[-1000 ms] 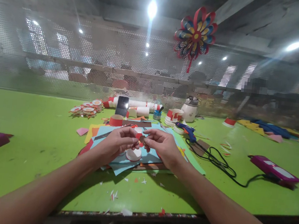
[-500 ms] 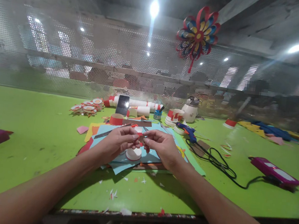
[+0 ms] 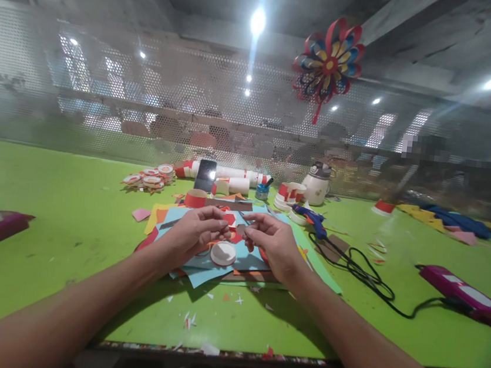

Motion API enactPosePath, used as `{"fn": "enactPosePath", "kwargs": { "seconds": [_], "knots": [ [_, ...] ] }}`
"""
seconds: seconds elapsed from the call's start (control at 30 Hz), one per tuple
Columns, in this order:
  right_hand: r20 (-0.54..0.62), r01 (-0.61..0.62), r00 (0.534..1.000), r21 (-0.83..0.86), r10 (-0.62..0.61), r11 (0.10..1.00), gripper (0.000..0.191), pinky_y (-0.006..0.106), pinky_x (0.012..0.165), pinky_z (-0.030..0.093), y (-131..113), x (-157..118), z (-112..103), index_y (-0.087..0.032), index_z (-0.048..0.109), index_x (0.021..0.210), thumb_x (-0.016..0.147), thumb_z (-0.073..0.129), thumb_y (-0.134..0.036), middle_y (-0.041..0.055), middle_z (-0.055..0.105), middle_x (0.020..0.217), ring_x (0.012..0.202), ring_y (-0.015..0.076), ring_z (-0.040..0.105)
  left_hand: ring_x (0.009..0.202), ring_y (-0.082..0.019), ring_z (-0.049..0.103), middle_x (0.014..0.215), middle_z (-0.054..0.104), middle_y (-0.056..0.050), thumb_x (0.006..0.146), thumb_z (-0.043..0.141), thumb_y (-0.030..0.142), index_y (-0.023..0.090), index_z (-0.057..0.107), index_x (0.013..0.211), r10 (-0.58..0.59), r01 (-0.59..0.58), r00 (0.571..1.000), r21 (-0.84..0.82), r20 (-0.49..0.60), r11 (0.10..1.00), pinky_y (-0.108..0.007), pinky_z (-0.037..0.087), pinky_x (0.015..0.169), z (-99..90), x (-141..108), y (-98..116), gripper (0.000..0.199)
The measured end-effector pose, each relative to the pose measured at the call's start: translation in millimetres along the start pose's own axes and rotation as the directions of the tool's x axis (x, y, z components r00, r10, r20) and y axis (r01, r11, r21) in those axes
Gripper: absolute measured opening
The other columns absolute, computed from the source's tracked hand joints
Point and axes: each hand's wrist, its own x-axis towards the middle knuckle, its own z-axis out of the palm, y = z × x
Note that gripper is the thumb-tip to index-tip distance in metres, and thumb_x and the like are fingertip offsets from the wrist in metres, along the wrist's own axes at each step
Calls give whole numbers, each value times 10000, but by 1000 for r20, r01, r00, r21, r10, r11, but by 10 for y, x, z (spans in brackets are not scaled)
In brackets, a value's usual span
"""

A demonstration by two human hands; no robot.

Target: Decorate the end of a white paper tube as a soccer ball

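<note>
My left hand (image 3: pixel 202 229) is closed in a pinch on a small red paper piece (image 3: pixel 229 220) with a pale edge. Opposite it, my right hand (image 3: pixel 272 243) pinches a small greyish piece (image 3: pixel 241 229), too small to make out its kind. The two sets of fingertips are a short gap apart, above a pile of coloured paper sheets (image 3: pixel 200 272). Just below them lies a round white lid-like disc (image 3: pixel 223 253) with a red rim. Scissors (image 3: pixel 169 223) lie partly hidden beside my left hand.
Behind the pile stand a red paper ring (image 3: pixel 196 198), a phone (image 3: pixel 206 175), a blue jar (image 3: pixel 262 191) and a flask (image 3: pixel 316 183). A blue glue gun (image 3: pixel 312 218) lies to the right, its black cable running to a purple power strip (image 3: pixel 461 289). Paper scraps (image 3: pixel 189 320) litter the front.
My fingertips have drawn slightly apart, and the greyish piece now shows in my right hand. The whole view has shifted a little, with things appearing slightly lower and further right.
</note>
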Motion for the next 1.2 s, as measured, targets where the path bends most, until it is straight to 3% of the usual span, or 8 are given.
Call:
{"fn": "enactPosePath", "kwargs": {
  "seconds": [0.4, 0.53, 0.77, 0.9, 0.97, 1.07, 1.2],
  "knots": [
    [-38, -1, 999, -42, -1, 999, 275, 289, 541, 437, -25, -14, 16, -162, 670, 908, 665, 716, -280, -36, 614, 575, 515, 120, 533, 678, -117, 652, 718, 675, -22, 665, 808, 131, 127, 642, 772, 4, -4, 1000, -12, 24, 1000, -231, 507, 709, -8, -2, -11, 197],
    [-38, -42, 999, -128, 37, 991, 242, 269, 510, 411, -49, 5, -13, -166, 662, 867, 651, 682, -274, -47, 592, 552, 484, 106, 498, 694, -124, 663, 715, 684, -22, 702, 805, 182, 130, 659, 764, 12, -12, 1000, 10, 14, 1000, -235, 512, 717, -16, -9, -3, 167],
    [44, -190, 974, -363, 221, 912, 163, 229, 432, 305, -28, 36, -64, -151, 730, 723, 592, 633, -140, -8, 641, 536, 445, 97, 454, 751, -168, 695, 772, 746, -81, 760, 773, 237, 106, 734, 835, 29, -28, 1000, 85, -10, 996, -266, 520, 730, -35, -12, 20, 156],
    [26, -161, 981, -445, 193, 881, 128, 231, 455, 262, -50, 35, -73, -158, 746, 631, 559, 671, -83, -56, 517, 422, 441, 85, 384, 784, -190, 700, 816, 758, -107, 751, 775, 243, 99, 746, 837, 22, -20, 1000, 108, -15, 994, -296, 523, 754, -20, -12, 22, 170],
    [-2, -136, 989, -436, 151, 889, 23, 237, 474, 285, -67, 40, -74, -160, 724, 607, 602, 706, -147, -53, 509, 442, 463, 89, 393, 774, -192, 698, 818, 755, -111, 747, 775, 253, 101, 743, 813, 13, -12, 1000, 113, -5, 994, -303, 518, 745, -11, -9, 19, 169],
    [-26, -101, 995, -368, 98, 924, 127, 244, 487, 327, -86, 41, -76, -166, 695, 669, 688, 707, -291, -42, 535, 522, 494, 96, 421, 725, -172, 683, 776, 743, -99, 752, 769, 253, 105, 735, 791, -10, 7, 1000, 120, 20, 993, -288, 500, 706, 5, -14, 17, 157],
    [32, -80, 995, -238, 90, 968, 208, 255, 517, 411, -88, 7, -72, -172, 688, 791, 733, 689, -371, -26, 580, 610, 544, 111, 499, 660, -141, 654, 711, 719, -85, 763, 755, 246, 98, 724, 755, -53, 43, 997, 142, 64, 989, -260, 465, 653, 33, -44, 16, 151]
  ]
}}
